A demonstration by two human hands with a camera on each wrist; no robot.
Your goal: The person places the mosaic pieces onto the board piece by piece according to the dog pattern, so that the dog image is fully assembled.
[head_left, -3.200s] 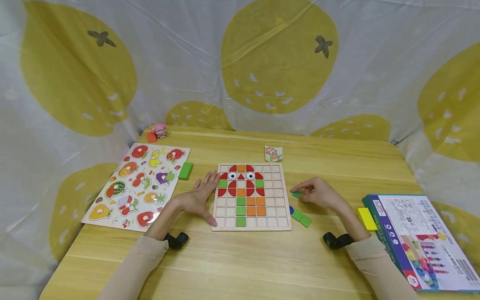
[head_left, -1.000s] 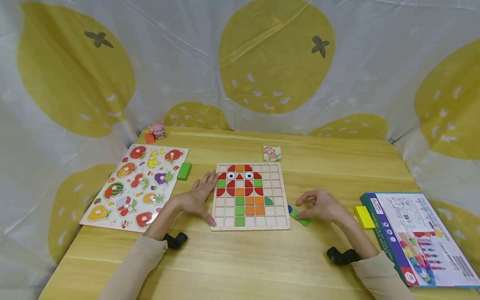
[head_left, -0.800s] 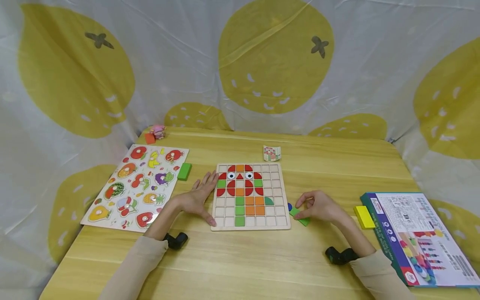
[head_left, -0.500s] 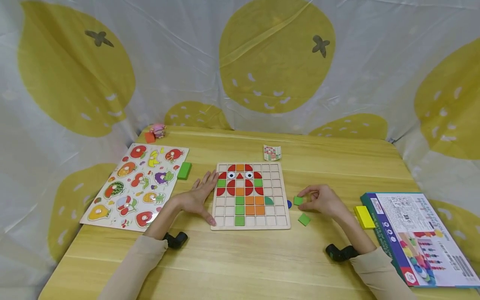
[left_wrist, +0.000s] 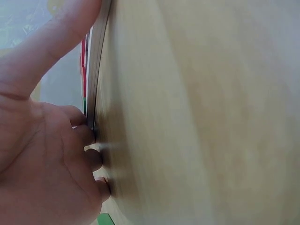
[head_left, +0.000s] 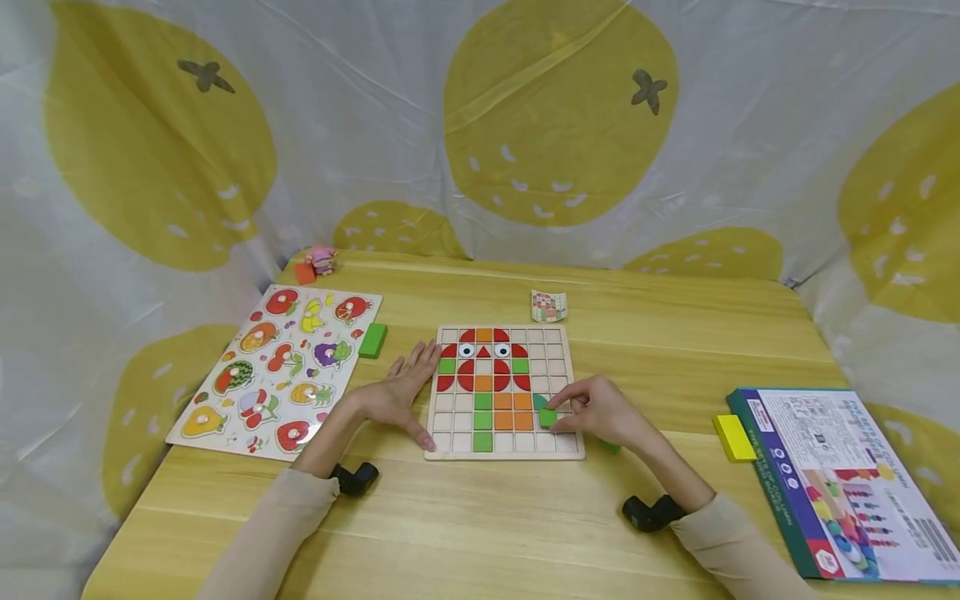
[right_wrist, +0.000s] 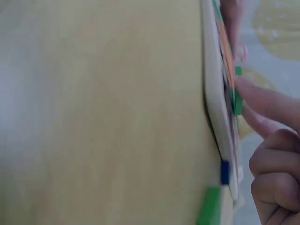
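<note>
My left hand point(head_left: 392, 406) rests with fingers spread along the left edge of the wooden grid board point(head_left: 455, 422); its thumb is at the near-left corner. Between thumb and forefinger, my right hand point(head_left: 602, 411) pinches a green square tile point(head_left: 548, 418) over the board's right part. In the right wrist view the tile point(right_wrist: 238, 104) stands tilted at the board's surface. Just behind it sits a dark green quarter-round piece point(head_left: 539, 402), partly covered. Red, orange and green pieces with two eye discs point(head_left: 502, 351) fill other cells. Another green square tile point(head_left: 611, 447) lies partly hidden under my right hand.
A fruit puzzle board point(head_left: 258, 392) lies left, with a green block point(head_left: 372, 341) at its edge. Behind the grid board is a small pattern card point(head_left: 549, 306). A yellow block point(head_left: 733, 438) and a box point(head_left: 847, 483) are right. A blue piece point(right_wrist: 225, 172) lies beside the board.
The quarter-round piece went from my right hand onto the board. My right hand then picked up a green square tile and moved left over the board. My left hand stayed in place.
</note>
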